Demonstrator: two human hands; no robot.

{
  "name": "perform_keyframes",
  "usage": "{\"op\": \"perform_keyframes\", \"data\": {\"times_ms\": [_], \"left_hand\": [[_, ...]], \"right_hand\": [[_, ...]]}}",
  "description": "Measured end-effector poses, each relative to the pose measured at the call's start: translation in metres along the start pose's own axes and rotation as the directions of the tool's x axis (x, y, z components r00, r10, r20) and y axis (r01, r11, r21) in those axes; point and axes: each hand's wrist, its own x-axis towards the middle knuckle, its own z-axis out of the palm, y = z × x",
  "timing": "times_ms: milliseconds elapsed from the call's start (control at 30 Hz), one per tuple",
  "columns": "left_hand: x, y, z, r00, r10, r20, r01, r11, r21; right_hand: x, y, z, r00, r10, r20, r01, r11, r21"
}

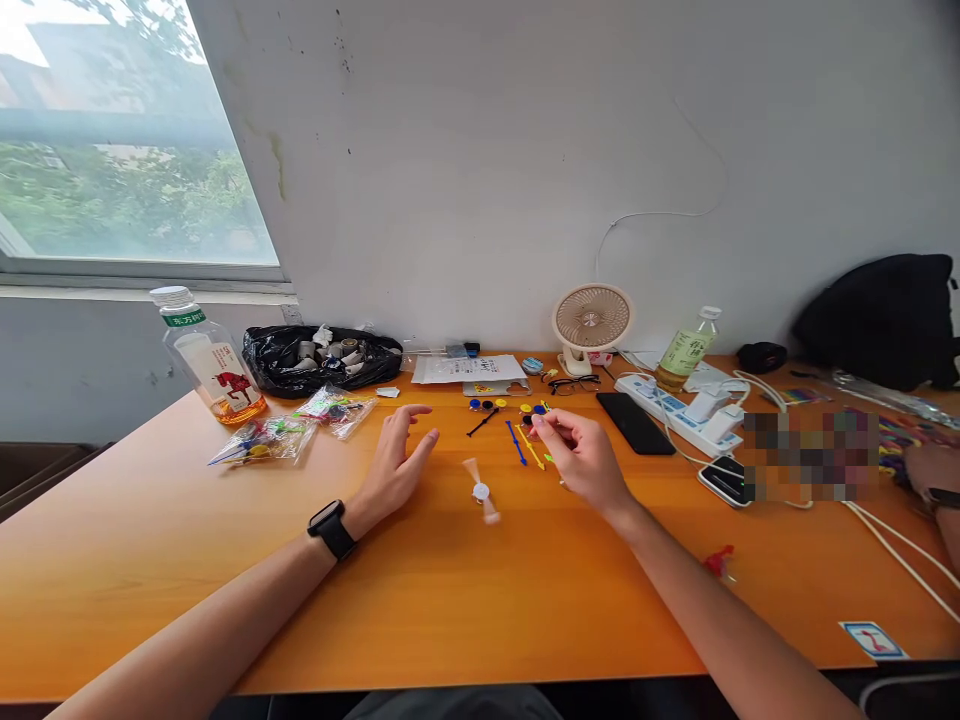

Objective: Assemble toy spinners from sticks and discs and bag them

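Observation:
My left hand point(399, 462) hovers above the table with thumb and fingers apart, holding nothing. My right hand point(589, 462) is closed in a pinch; whatever is between its fingertips, if anything, I cannot make out. Between the hands lies a white spinner point(481, 492) with a round hub, its two arms blurred as if turning. Beyond it are a black arrow-shaped strip point(482, 422), a blue arrow strip point(516, 442) and a yellow arrow strip point(531, 448). Several small round discs in blue, black and yellow sit behind these, partly hidden by my right hand.
Left: a tea bottle point(217, 365), bags of coloured parts point(266, 440) and a black plastic bag point(322, 365). Back: papers point(469, 369) and a fan point(592, 318). Right: a phone point(634, 423), a power strip point(679, 415) with cables, a red piece point(720, 562) and another person's arm point(934, 475).

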Motion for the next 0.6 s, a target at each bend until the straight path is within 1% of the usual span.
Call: {"op": "perform_keyframes", "data": {"times_ms": [33, 100, 167, 233, 300, 333, 400, 433, 500, 533, 600], "left_hand": [[0.002, -0.003, 0.002, 1.000, -0.016, 0.027, 0.016, 1.000, 0.017], [0.004, -0.007, 0.006, 0.993, -0.031, 0.116, 0.023, 0.997, 0.069], [0.004, -0.009, 0.008, 0.978, -0.032, 0.204, 0.006, 0.992, 0.127], [0.004, -0.008, 0.009, 0.968, -0.017, 0.252, -0.028, 0.985, 0.171], [0.004, -0.007, 0.009, 0.964, 0.010, 0.267, -0.064, 0.979, 0.194], [0.004, -0.006, 0.008, 0.963, 0.017, 0.267, -0.073, 0.977, 0.200], [0.004, -0.005, 0.008, 0.963, 0.017, 0.269, -0.076, 0.975, 0.209], [0.004, -0.005, 0.008, 0.962, 0.017, 0.272, -0.077, 0.974, 0.212], [0.005, -0.007, 0.009, 0.960, 0.021, 0.280, -0.084, 0.973, 0.213], [0.005, -0.008, 0.009, 0.959, 0.025, 0.283, -0.088, 0.973, 0.211], [0.004, -0.009, 0.010, 0.958, 0.030, 0.284, -0.092, 0.974, 0.208]], "right_hand": [[0.000, -0.004, -0.006, 1.000, -0.025, -0.012, 0.025, 1.000, -0.010], [-0.005, -0.012, -0.020, 0.996, -0.073, -0.048, 0.070, 0.995, -0.066], [-0.016, -0.016, -0.040, 0.993, -0.102, -0.063, 0.090, 0.979, -0.182], [-0.036, -0.009, -0.066, 0.991, -0.089, -0.096, 0.053, 0.942, -0.330], [-0.063, 0.012, -0.096, 0.994, -0.028, -0.107, -0.031, 0.861, -0.508], [-0.079, 0.027, -0.112, 0.996, -0.009, -0.094, -0.047, 0.817, -0.574], [-0.112, 0.062, -0.139, 1.000, -0.010, 0.015, 0.018, 0.773, -0.634], [-0.128, 0.079, -0.149, 0.998, -0.008, 0.059, 0.044, 0.765, -0.642], [-0.154, 0.103, -0.162, 0.997, -0.018, 0.081, 0.065, 0.768, -0.637], [-0.165, 0.109, -0.163, 0.997, -0.007, 0.075, 0.053, 0.771, -0.635], [-0.178, 0.112, -0.157, 0.998, 0.004, 0.067, 0.038, 0.790, -0.611]]}}
